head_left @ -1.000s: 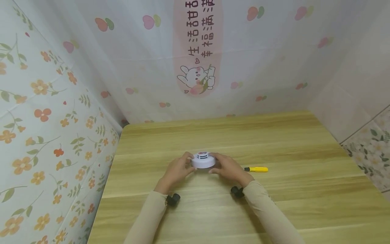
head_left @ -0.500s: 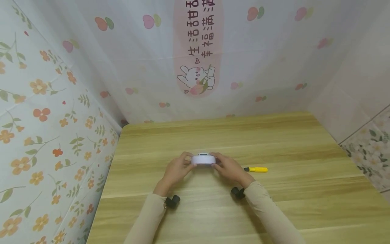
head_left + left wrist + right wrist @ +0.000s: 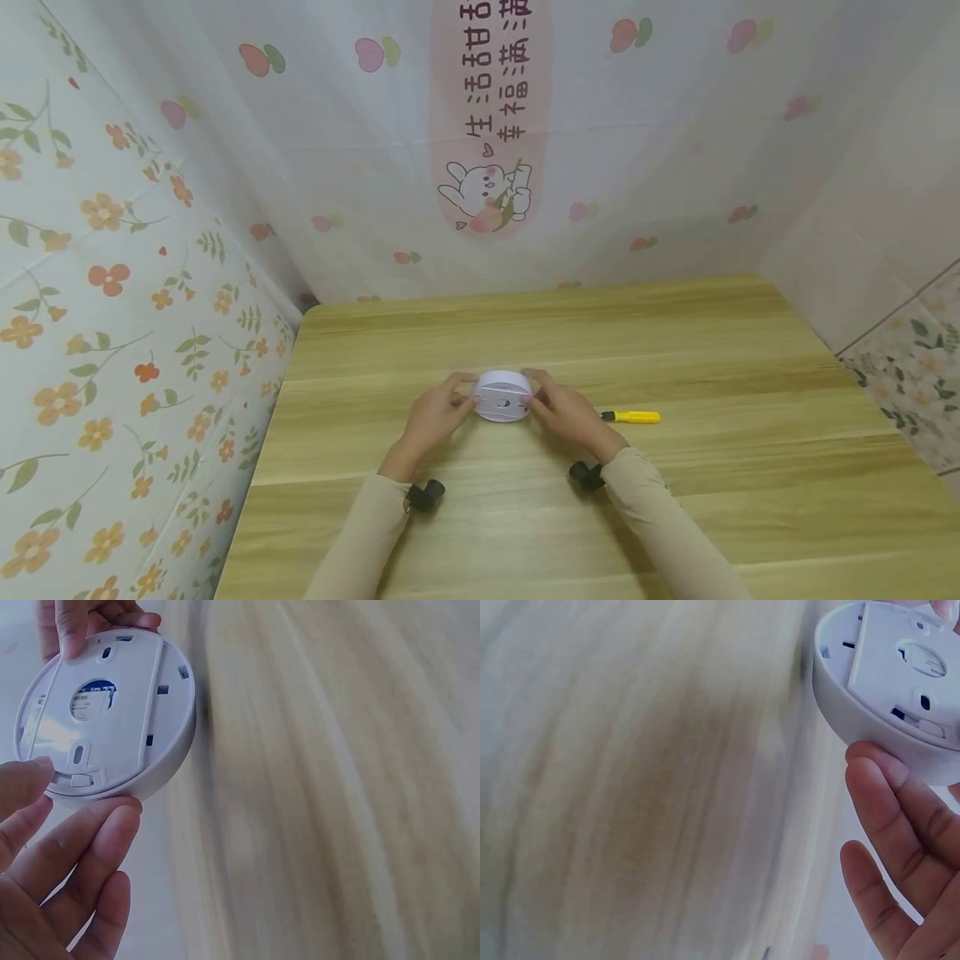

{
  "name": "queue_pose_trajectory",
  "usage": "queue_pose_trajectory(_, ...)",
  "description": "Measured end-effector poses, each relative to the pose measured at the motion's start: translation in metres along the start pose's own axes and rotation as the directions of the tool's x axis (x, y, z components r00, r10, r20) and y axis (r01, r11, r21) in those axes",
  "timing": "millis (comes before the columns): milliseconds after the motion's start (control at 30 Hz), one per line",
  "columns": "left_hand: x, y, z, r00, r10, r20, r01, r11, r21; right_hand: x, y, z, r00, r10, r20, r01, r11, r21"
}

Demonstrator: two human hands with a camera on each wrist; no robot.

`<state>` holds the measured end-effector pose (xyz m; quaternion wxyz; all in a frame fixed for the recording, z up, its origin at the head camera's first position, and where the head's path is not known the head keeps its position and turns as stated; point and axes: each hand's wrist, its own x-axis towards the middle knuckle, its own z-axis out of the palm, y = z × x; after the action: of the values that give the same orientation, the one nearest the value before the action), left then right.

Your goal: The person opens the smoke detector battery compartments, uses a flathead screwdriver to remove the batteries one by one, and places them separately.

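1. Disc (image 3: 501, 394) tilted between your two hands, around the middle of the table (image 3: 495, 533), slotted side towards you; whether its far rim touches the table is hard to tell.
2. Left hand (image 3: 437, 421): your thumb and fingers pinch the disc's left edge.
3. Right hand (image 3: 566, 414): yours pinch its right edge.
4. Yellow tool (image 3: 636, 417): lying just right of your right hand.
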<state>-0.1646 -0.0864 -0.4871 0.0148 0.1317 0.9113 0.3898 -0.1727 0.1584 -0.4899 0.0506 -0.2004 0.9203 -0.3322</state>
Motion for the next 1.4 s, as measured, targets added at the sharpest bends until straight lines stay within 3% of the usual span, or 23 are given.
queue_pose_trajectory(533, -0.001, -0.004, 0.003, 0.999, 0.010, 0.042, -0.011, 0.999, 0.031, -0.001, 0.006, 0.003, 0.999, 0.044, 0.033, -0.046, 0.996, 0.082)
queue_pose_trajectory(833, -0.005, -0.006, 0.005, 0.995, -0.026, 0.093, 0.027, 1.000, -0.013, -0.003, 0.007, 0.003, 0.994, 0.052, 0.101, -0.060, 0.996, 0.073)
queue_pose_trajectory(1000, -0.005, -0.007, 0.006, 0.993, -0.028, 0.114, 0.030, 1.000, -0.010, -0.003, 0.009, 0.004, 0.994, 0.033, 0.100, -0.041, 0.996, 0.080)
queue_pose_trajectory(1400, -0.003, -0.014, 0.009, 0.985, -0.030, 0.170, 0.047, 0.995, -0.093, -0.002, 0.013, 0.006, 0.994, 0.020, 0.108, -0.029, 0.996, 0.080)
